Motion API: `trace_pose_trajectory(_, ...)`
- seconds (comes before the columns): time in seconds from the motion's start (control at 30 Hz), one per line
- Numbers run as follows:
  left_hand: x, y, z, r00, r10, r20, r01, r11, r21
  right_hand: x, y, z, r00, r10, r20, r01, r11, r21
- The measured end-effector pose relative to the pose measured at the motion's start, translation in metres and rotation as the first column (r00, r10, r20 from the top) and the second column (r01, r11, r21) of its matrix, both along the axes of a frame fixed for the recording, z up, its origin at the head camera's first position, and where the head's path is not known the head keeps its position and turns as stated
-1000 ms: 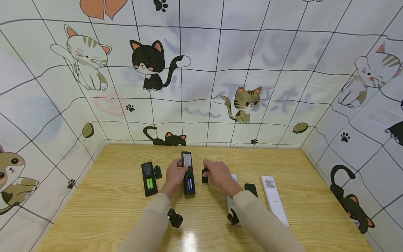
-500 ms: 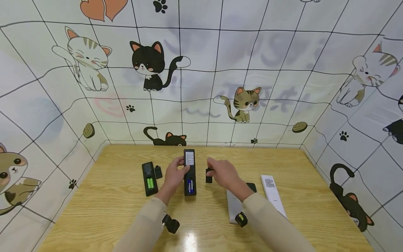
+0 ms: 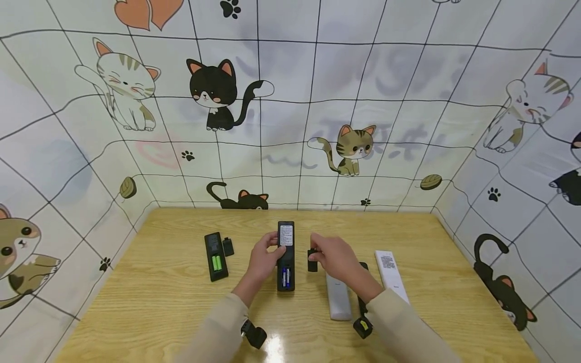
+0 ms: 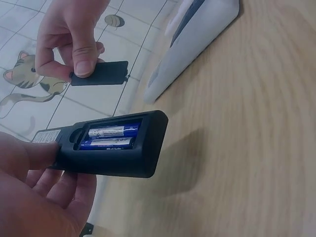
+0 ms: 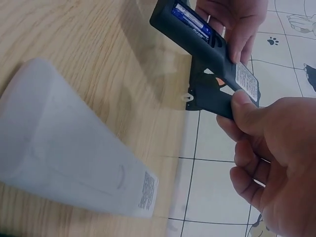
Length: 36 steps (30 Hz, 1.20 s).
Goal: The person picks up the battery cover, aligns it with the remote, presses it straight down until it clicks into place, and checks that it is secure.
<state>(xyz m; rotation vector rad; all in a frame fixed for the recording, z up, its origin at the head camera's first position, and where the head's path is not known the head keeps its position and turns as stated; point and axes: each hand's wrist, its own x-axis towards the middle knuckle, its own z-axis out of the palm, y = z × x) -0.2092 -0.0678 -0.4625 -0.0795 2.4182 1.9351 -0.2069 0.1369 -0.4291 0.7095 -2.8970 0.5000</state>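
My left hand grips a black remote control, back side up, by its left edge with the thumb across it. Its battery compartment is uncovered, and two blue batteries lie inside, as the left wrist view shows. Just to the right, my right hand pinches a small black battery cover between thumb and fingers, held apart from the remote. The right wrist view shows the cover's end with small tabs. Both the remote and the cover are raised above the table.
At left on the wooden table lies another black remote with green batteries exposed, its loose cover beside it. Under and beyond my right forearm lie a grey remote, a partly hidden black one and a white one.
Both hands have shifted to the right, carrying the remote and the battery cover along. The remote has also come slightly nearer. The grips look the same.
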Motion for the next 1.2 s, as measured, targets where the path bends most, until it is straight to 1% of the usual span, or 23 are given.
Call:
trace_pose_trajectory(0.2,0.003,0.011,-0.011,1.000,-0.024,-0.003,0.024,1.000,0.017,0.006,0.008,0.001,1.000,-0.015,0.019,0.015,1.000,-0.009)
trace_pose_trajectory(0.4,0.006,0.022,-0.015,0.999,-0.045,0.008,0.045,0.998,0.043,0.010,0.015,0.001,0.999,-0.027,0.032,0.027,1.000,-0.016)
trace_pose_trajectory(0.53,0.009,0.028,-0.020,0.998,-0.067,-0.001,0.067,0.996,0.057,0.012,0.017,0.000,0.999,-0.033,0.040,0.034,0.999,-0.028)
trace_pose_trajectory(0.63,0.010,0.031,-0.023,0.997,-0.072,0.004,0.072,0.995,0.072,0.013,0.019,-0.002,0.998,-0.034,0.051,0.035,0.999,-0.032)
trace_pose_trajectory(0.8,0.011,0.033,-0.024,0.998,-0.066,0.017,0.064,0.995,0.081,0.014,0.021,-0.005,0.997,-0.028,0.068,0.030,0.999,-0.036)
trace_pose_trajectory(0.97,0.012,0.033,-0.023,0.998,-0.056,0.013,0.054,0.994,0.096,0.017,0.020,-0.007,0.996,-0.014,0.086,0.019,0.997,-0.069)
trace_pose_trajectory(1.13,0.011,0.033,-0.024,0.998,-0.064,0.018,0.062,0.992,0.112,0.021,0.015,-0.010,0.995,0.029,0.095,-0.021,0.995,-0.093)
trace_pose_trajectory(1.17,0.012,0.033,-0.022,0.998,-0.068,0.017,0.066,0.991,0.114,0.022,0.014,-0.010,0.995,0.037,0.098,-0.028,0.995,-0.095)
trace_pose_trajectory(1.2,0.012,0.033,-0.022,0.997,-0.071,0.013,0.069,0.991,0.115,0.022,0.012,-0.011,0.994,0.043,0.102,-0.033,0.995,-0.096)
